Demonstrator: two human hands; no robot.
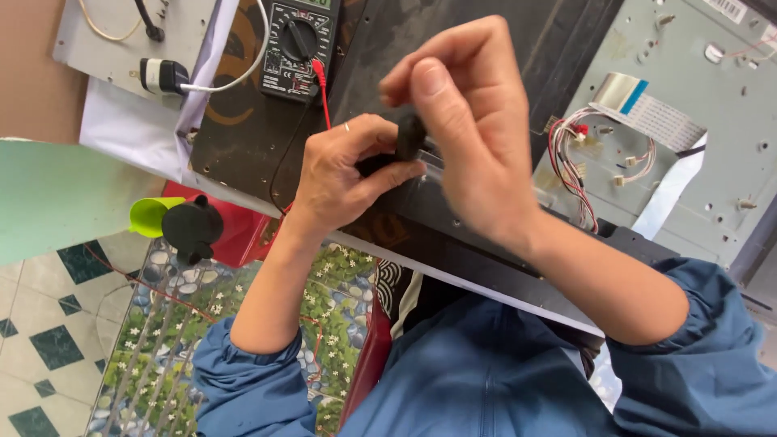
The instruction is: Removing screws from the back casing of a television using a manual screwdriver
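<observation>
At the centre of the head view, both hands meet over a dark flat panel (486, 65) that lies on the surface. The left hand (344, 174) has its grip pressed together, thumb and fingers pinching a small black part (410, 136); what kind of part it is cannot be told, since it is small and partly covered. The right hand (469, 121) comes in from four o'clock, its fingers curled and closed over the same black part from above, touching it just beside the left fingertips. Both forearms wear rolled blue sleeves (688, 356).

Toward eleven o'clock of the hands sits a black multimeter (298, 44) with a round dial, and a red test lead (324, 93) runs from it down toward the left hand. Farther out at ten o'clock a white cable (235, 77) leaves a small black-and-white plug (162, 75). At three o'clock, on a grey metal chassis (712, 137), a bundle of red and white wires (571, 158) lies near a flat ribbon cable (647, 109). At eight o'clock a lime-green and black object (174, 222) rests on something red, above a floral mat (210, 324) and green tiled floor (40, 324).
</observation>
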